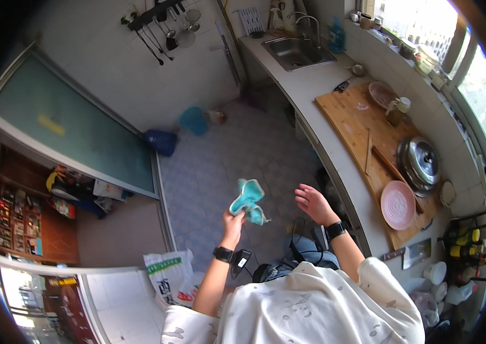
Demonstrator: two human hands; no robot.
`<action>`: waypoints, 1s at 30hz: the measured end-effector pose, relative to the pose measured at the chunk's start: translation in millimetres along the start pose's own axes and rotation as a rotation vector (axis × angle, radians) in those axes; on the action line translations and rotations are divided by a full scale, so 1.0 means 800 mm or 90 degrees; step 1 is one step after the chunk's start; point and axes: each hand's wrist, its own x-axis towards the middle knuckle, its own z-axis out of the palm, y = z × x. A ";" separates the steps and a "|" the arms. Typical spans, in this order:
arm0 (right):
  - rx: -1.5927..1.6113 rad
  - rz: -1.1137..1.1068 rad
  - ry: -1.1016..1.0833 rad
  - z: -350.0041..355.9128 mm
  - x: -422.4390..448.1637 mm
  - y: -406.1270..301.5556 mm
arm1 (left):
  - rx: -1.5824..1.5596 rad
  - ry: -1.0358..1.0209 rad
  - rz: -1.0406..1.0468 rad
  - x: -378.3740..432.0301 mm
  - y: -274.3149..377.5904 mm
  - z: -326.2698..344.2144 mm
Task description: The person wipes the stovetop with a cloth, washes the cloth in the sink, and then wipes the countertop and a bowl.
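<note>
My left hand (pixel 233 223) grips a teal cleaning cloth (pixel 249 200) with a pale edge, bunched up and held in the air over the tiled floor (pixel 200 172). My right hand (pixel 315 205) hangs in the air with its fingers apart and nothing in it, left of the worktop's front edge. On the worktop (pixel 333 142) to the right lies a large wooden cutting board (pixel 350 124). It carries a pink plate (pixel 397 205), a lidded metal pot (pixel 421 165), a rolling pin (pixel 391 165), a glass oil jug (pixel 397 112) and a second plate (pixel 382 94).
A steel sink (pixel 299 52) is set into the worktop's far end, with a ladle (pixel 354 72) nearby. A cleaver (pixel 416 253) lies beside the board's near end. Bottles stand in a black rack (pixel 468 241). A plastic bag (pixel 170 275) and a blue bucket (pixel 193 121) are at the left.
</note>
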 end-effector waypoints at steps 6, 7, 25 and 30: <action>-0.019 0.013 -0.060 0.059 0.167 -0.075 | -0.024 0.141 -0.008 0.125 0.057 -0.062; -0.043 0.022 -0.052 0.069 0.192 -0.090 | -0.030 0.159 -0.006 0.146 0.066 -0.067; 0.066 -0.197 0.260 0.075 0.534 -0.364 | 0.056 -0.371 0.133 0.817 0.216 0.181; 0.105 -0.299 0.261 0.023 0.623 -0.457 | 0.152 -0.480 0.156 0.939 0.230 0.297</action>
